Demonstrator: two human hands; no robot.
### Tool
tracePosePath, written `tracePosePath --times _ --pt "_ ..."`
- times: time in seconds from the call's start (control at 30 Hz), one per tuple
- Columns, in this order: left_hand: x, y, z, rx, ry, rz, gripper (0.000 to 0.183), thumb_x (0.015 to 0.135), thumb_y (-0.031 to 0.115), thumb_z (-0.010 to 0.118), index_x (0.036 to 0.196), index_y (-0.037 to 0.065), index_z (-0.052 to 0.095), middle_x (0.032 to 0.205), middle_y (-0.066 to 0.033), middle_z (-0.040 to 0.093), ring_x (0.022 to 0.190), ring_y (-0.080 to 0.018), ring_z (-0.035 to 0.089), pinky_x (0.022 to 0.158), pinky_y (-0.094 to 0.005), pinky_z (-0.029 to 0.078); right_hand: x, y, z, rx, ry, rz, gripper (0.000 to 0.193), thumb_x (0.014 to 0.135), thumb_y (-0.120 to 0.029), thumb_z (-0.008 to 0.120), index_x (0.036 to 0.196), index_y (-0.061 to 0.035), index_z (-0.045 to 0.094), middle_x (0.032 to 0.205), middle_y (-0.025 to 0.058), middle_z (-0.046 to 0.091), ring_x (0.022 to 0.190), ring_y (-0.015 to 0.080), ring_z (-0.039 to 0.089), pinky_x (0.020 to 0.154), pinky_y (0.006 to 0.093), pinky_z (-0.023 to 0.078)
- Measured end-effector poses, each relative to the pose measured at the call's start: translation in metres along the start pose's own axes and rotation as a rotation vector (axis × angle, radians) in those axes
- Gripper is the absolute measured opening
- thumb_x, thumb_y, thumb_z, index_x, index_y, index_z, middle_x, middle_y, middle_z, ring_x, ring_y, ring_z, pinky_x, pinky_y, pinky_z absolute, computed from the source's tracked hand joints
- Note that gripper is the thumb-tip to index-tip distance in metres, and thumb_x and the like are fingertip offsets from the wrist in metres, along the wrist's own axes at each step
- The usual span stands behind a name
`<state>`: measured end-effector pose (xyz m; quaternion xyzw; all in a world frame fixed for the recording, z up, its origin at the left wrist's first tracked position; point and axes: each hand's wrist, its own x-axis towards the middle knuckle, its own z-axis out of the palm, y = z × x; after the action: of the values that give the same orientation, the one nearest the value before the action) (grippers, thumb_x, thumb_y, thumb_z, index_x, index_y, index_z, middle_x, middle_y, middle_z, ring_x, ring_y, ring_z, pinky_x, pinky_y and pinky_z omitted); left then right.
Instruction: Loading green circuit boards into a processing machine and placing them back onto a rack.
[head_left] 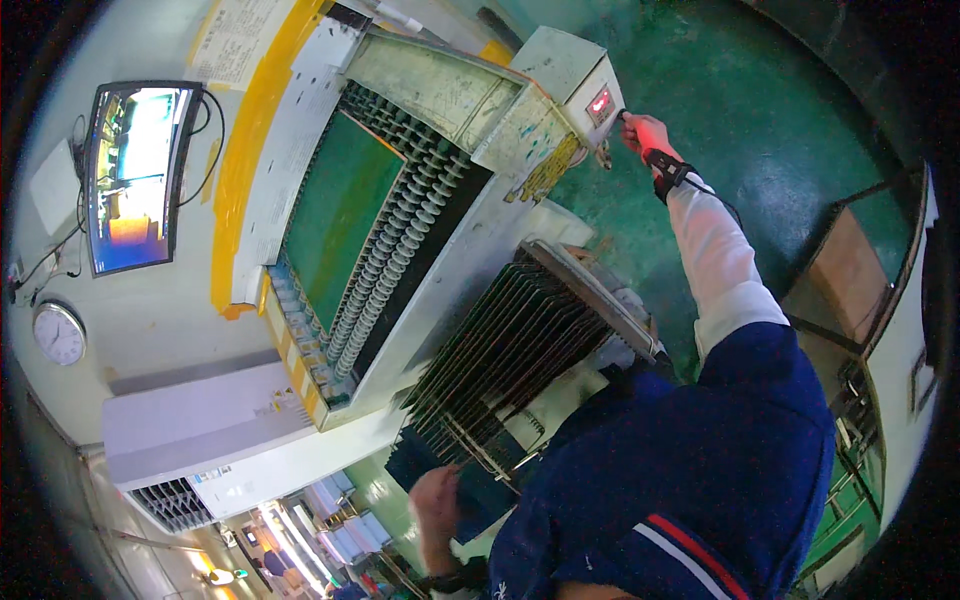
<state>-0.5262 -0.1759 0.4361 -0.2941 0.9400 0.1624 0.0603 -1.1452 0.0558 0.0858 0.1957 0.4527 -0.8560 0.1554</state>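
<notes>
My right hand (648, 135) reaches out to a white control box (570, 75) with a glowing red display (599, 104). Its fingers are closed at a small dark knob on the box's side. Low in the view, my left hand (436, 500) hangs beside a dark flat panel (405, 465); its fingers are blurred, and whether they touch the panel I cannot tell. A green board (345, 215) lies on the roller conveyor (400, 240), between rows of small wheels. Nearer my body, a rack (590, 290) holds several thin dark boards on edge.
On the wall hang a lit monitor (140, 180) and a round clock (60, 333). A white cabinet (200, 420) adjoins the conveyor's far end. Yellow tape (240, 190) runs along the machine. To the right, a framed stand (850, 270) rises from the green floor (700, 60).
</notes>
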Motion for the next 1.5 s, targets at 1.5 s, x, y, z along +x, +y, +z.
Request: tracePosePath --times 1.5 --pt "0.120 -0.107 0.114 -2.155 0.215 -0.376 0.024 0.101 0.017 0.053 0.118 0.001 0.059 0.124 -0.0120 0.065 0.112 -0.0250 0.060 0.097 -0.0397 0.048 0.004 0.002 -0.004 -0.002 -0.011 -0.011 0.018 0.088 -0.012 0.071 0.099 -0.0001 0.061 0.074 0.0024 0.059 0.058 0.0113 0.053 0.049 0.0258 0.042"
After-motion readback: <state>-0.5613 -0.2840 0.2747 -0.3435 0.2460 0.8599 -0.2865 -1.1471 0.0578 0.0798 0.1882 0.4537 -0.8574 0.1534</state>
